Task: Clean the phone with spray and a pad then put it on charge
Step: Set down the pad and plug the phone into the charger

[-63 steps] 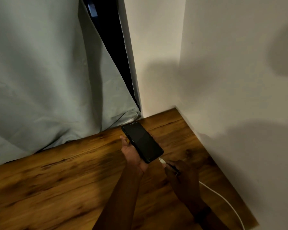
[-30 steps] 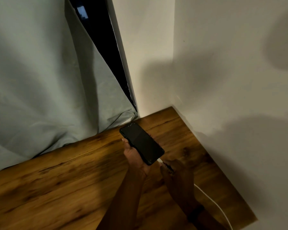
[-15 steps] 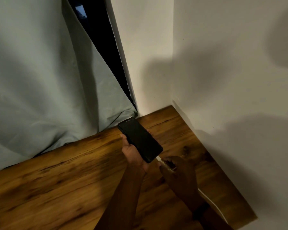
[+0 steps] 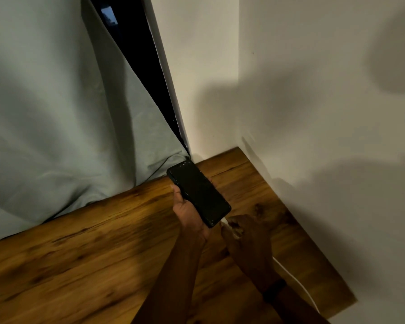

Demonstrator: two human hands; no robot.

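A black phone (image 4: 198,192) with a dark screen lies face up in my left hand (image 4: 189,213), which grips it from underneath above the wooden table (image 4: 91,249). My right hand (image 4: 246,237) pinches the white plug (image 4: 225,222) of a charging cable at the phone's near bottom edge. The white cable (image 4: 297,285) trails back from that hand along the table's right side. Whether the plug sits fully in the port is hidden by my fingers.
A pale green curtain (image 4: 56,113) hangs behind the table on the left, with a dark window gap (image 4: 147,73) beside it. White walls (image 4: 313,113) close the corner at the back and right. The table's right edge runs along the wall.
My right hand has brought the cable plug from a little below the phone up against its bottom edge. The phone has shifted slightly toward the back corner.
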